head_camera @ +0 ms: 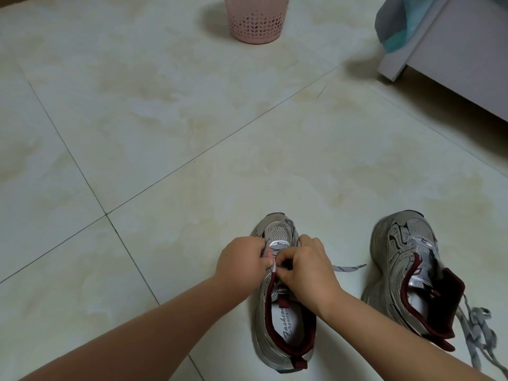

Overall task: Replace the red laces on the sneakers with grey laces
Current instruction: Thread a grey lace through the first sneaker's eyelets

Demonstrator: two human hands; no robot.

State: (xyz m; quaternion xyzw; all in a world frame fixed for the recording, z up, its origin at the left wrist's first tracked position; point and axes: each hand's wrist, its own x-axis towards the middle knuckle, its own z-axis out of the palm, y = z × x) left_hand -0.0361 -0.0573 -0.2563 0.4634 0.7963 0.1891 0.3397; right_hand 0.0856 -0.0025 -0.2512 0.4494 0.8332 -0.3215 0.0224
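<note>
**Operator:** Nearest to my camera, the left sneaker [284, 320] stands on the tiled floor [165, 133], toe pointing away, maroon collar lining and printed insole visible. Both forearms reach over it.

**Checker:** Finger state?

**Operator:** Left hand [242, 261]: fingers curled, pinching the grey lace [349, 268] at the eyelets on the shoe's left side. Right hand [305, 266]: fingers curled, pinching the same lace at the middle of the eyelet rows. One free end trails flat on the floor to the right of that hand.

**Checker:** Second shoe?

**Operator:** Right sneaker [409, 273] stands just beside the first, apart from it, tongue loose, no lace visible in its eyelets. A loose grey lace pile [478, 331] lies on the floor touching its right side near the heel.

**Checker:** Further out?

**Operator:** Well beyond, a pink perforated wastebasket [257, 19] stands at the top edge. At top right, a white furniture corner [439, 59] with teal-grey cloth [395, 23] hanging off it.
</note>
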